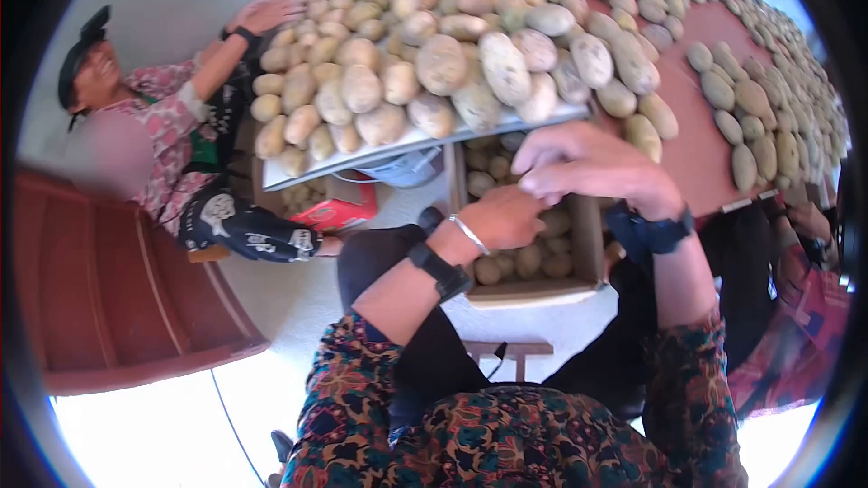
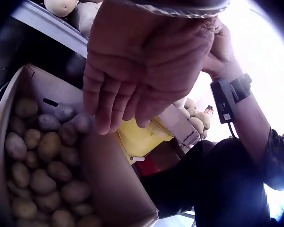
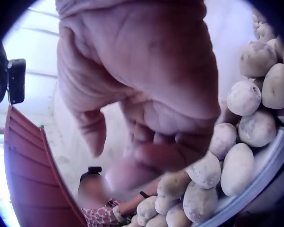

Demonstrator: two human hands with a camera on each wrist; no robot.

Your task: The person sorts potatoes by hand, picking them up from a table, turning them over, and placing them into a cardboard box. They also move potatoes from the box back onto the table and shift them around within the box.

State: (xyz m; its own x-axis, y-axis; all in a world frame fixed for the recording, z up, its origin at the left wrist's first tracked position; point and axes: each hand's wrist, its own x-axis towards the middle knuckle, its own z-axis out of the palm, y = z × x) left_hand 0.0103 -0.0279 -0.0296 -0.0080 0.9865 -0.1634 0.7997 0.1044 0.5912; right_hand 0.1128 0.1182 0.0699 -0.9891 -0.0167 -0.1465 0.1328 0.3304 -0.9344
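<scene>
My left hand (image 1: 506,219), with a silver bangle at its wrist, is above a cardboard box (image 1: 589,248) of potatoes (image 1: 530,262). In the left wrist view its palm shows and the fingers (image 2: 114,106) hang loose, holding nothing. My right hand (image 1: 592,167) is over the same box; its fingertips overlap the left hand in the head view. The right wrist view shows its fingers (image 3: 154,156) bent loosely with nothing in them. Just beyond both hands, large potatoes (image 1: 443,63) are heaped on a white-edged table (image 1: 334,167).
Another person (image 1: 163,126) sits at the left, one arm reaching to the heap. A red surface (image 1: 692,158) at right bears more potatoes (image 1: 755,99). Under the table are a bucket (image 1: 402,170) and a red box (image 1: 339,206). A yellow bucket (image 2: 144,138) appears beside the cardboard box.
</scene>
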